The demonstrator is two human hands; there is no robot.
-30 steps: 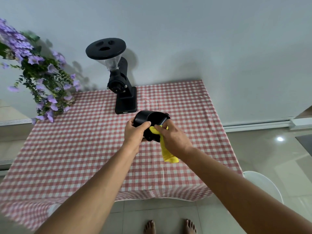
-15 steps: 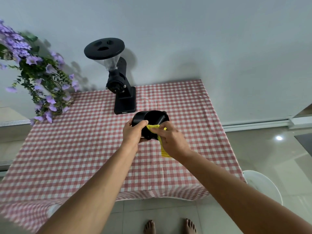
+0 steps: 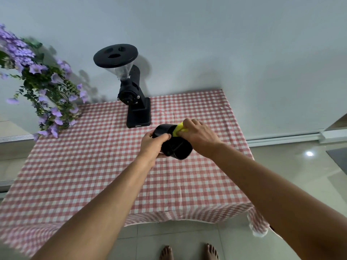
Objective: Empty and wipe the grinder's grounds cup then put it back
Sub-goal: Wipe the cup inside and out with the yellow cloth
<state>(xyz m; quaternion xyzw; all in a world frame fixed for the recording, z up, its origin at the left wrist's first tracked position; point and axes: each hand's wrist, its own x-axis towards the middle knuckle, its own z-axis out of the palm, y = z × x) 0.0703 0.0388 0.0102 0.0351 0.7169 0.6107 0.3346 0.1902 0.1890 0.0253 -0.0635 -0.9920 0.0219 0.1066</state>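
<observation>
The black grounds cup (image 3: 178, 148) is held above the table, tilted with its mouth facing away towards the grinder. My left hand (image 3: 153, 146) grips its left side, thumb over the rim. My right hand (image 3: 199, 136) presses a yellow cloth (image 3: 179, 129) into the cup's mouth; most of the cloth is hidden under the fingers and inside the cup. The black grinder (image 3: 131, 94) with its clear hopper and black lid stands at the back of the table, its base platform bare.
A red-and-white checked cloth covers the table (image 3: 93, 166). Purple flowers with green leaves (image 3: 39, 81) hang over the back left corner. A white wall is behind. My bare feet (image 3: 187, 252) stand on the tiled floor at the table's front edge.
The right hand has moved up from the cup's side to its mouth, pushing the yellow cloth in; the hanging tail of cloth is gone. The cup has tipped further away.
</observation>
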